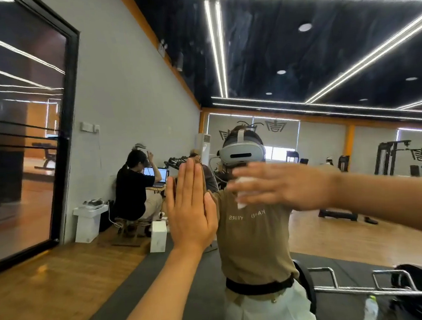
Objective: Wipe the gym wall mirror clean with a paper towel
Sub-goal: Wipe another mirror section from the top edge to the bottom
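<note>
Left hand [189, 207] flat on the mirror [297, 52], fingers straight and together, pointing up, holding nothing. Right hand [285, 184] laid sideways just to the right of it, fingers straight and spread a little, pressing a white paper towel [242, 191] against the glass; blurred, with only crumpled edges of the towel showing under the palm and fingers. Hands near each other, not touching.

Behind both hands, in the reflection: a person in a tan shirt [255, 234] and a grey headset [241, 153], partly covered by the two hands. Left of the left hand, a seated person in black [134, 188] at open laptops [159, 175], with white boxes [88, 222] on the wooden floor. Farther left, a dark-framed glass panel [23, 124]. Below the right forearm, a barbell [366, 286] with dark plates on a grey mat. Beyond the right hand, gym machines [391, 158]. Above both hands, a dark ceiling with bright light strips [217, 45].
</note>
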The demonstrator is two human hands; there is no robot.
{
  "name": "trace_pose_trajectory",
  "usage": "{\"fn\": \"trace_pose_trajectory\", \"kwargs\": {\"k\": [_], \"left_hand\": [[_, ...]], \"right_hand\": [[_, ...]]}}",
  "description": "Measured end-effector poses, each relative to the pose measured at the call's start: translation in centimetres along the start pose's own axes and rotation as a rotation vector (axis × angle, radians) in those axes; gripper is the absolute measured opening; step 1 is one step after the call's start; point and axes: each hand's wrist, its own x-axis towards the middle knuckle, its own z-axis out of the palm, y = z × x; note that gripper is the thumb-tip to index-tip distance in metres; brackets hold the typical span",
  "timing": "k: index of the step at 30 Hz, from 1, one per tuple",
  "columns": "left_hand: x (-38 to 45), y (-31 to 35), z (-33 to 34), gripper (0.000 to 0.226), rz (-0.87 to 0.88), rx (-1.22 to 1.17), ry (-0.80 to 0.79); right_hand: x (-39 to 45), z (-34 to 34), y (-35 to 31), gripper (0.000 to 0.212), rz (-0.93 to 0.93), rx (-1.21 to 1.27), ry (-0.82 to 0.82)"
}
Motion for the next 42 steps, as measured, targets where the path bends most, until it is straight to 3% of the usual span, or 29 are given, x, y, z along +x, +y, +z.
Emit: {"fn": "trace_pose_trajectory", "kwargs": {"k": [3,5,7,9,12,15,20,23,26,29,34,37,39,42], "left_hand": [[0.1,0.0,0.1,0.056,-0.001,-0.006,0.015],[0.0,0.0,0.1,0.057,-0.006,-0.014,0.014],[0.0,-0.1,0.1,0.057,-0.005,-0.02,0.014],[0.0,-0.1,0.1,0.057,-0.003,-0.024,0.013],[0.1,-0.2,0.1,0.056,0.001,-0.034,0.026],[0.1,-0.3,0.0,0.053,0.001,-0.077,0.041],[0.3,-0.3,-0.3,0.052,-0.012,-0.123,0.046],[0.3,-0.3,-0.4,0.052,-0.013,-0.119,0.043],[0.1,-0.4,-0.5,0.054,-0.002,-0.077,0.024],[0.0,-0.5,-0.4,0.056,0.006,-0.007,-0.003],[-0.1,0.0,-0.4,0.06,0.003,0.113,-0.059],[-0.2,0.3,-0.5,0.06,-0.017,0.162,-0.085],[-0.3,0.6,-0.3,0.06,-0.054,0.199,-0.102],[-0.4,1.7,-0.3,0.059,-0.154,0.191,-0.101]], "right_hand": [[0.1,-2.4,4.0,0.057,0.303,-0.057,0.104],[0.8,-3.4,5.8,0.048,0.595,-0.044,0.223],[2.5,-3.4,5.8,0.044,0.911,-0.004,0.369],[4.6,-2.5,4.0,0.044,1.09,0.024,0.492],[6.1,0.6,-1.0,0.047,0.99,0.051,0.522],[5.5,3.9,-7.3,0.046,0.758,0.091,0.416],[3.2,7.2,-16.2,0.045,0.593,0.12,0.211],[1.2,7.7,-18.0,0.052,0.421,0.088,0.099],[-0.7,6.8,-15.8,0.051,0.289,0.091,0.063],[-2.7,4.7,-10.8,0.049,0.376,0.041,0.126],[-6.5,-0.5,-1.7,0.049,0.91,-0.017,0.288],[-6.1,-0.8,-1.1,0.045,1.175,0.027,0.439],[-5.3,1.1,-3.1,0.049,1.134,0.043,0.505],[-5.2,3.8,-7.9,0.052,0.914,0.078,0.436]]}}
